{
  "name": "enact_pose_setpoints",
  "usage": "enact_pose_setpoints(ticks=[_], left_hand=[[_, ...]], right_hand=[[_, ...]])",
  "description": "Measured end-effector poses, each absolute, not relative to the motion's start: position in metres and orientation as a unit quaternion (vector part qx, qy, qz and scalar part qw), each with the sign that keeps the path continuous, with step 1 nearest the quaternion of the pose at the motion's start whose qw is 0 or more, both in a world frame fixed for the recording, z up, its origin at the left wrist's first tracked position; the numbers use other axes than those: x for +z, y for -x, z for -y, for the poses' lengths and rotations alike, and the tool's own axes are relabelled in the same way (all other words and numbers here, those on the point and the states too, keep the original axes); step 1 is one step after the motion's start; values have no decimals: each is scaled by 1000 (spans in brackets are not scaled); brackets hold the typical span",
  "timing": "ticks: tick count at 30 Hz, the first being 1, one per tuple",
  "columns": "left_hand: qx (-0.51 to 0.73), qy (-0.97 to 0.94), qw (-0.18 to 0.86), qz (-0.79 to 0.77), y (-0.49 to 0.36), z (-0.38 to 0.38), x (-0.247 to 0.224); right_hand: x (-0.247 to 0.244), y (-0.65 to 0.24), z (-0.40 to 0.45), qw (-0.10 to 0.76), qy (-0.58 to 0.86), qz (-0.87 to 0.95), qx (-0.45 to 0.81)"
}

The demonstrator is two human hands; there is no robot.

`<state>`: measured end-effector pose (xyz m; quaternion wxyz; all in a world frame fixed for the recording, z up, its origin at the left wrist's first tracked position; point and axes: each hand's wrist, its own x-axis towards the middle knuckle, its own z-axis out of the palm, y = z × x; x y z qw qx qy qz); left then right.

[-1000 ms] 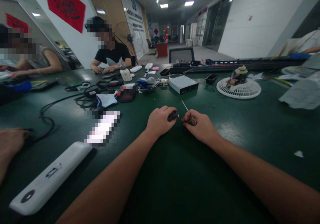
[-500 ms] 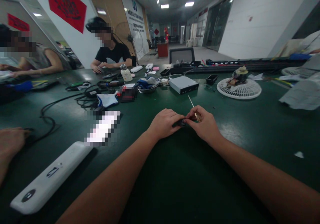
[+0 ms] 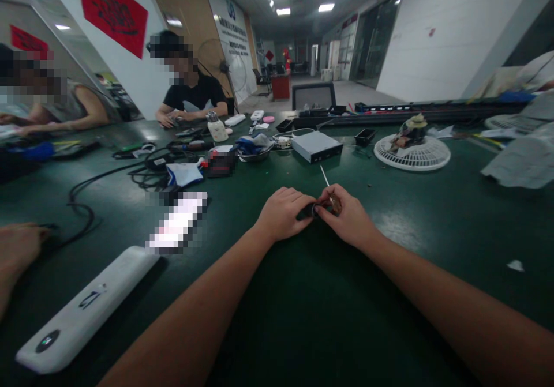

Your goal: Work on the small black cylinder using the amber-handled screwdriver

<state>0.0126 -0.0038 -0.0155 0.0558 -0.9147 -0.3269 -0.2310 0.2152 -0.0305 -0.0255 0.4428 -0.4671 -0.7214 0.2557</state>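
Near the middle of the green table, my left hand [image 3: 285, 214] is closed on a small dark part [image 3: 308, 210]. My right hand [image 3: 346, 214] pinches at the right end of that part, and a screwdriver with a thin pale shaft [image 3: 324, 176] and an amber handle is held in its palm. The shaft points up and to the left, away from the part. Both hands nearly touch over the part, whose details are too small to make out.
Beyond my hands stand a grey metal box [image 3: 317, 146], a white fan grille [image 3: 412, 151] and a bowl with blue cloth [image 3: 254, 146]. At left lie a long white device [image 3: 89, 309], a lit screen [image 3: 179, 222] and cables. Another person's hand [image 3: 21, 251] is at the left edge.
My right hand has shifted slightly left, closer to my left hand, and the screwdriver has moved with it. Both hands still hold the dark part.
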Motion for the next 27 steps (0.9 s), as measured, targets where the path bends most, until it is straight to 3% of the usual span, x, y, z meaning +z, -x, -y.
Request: enact_pose_setpoints(ticks=[13,27], left_hand=[[-236,925,59,293,-9,1,-15],[-235,919,98,301,-11,1,-15]], right_hand=[[-25,-215,33,423,470,724,276],[-34,-215,24,455,472,671,347]])
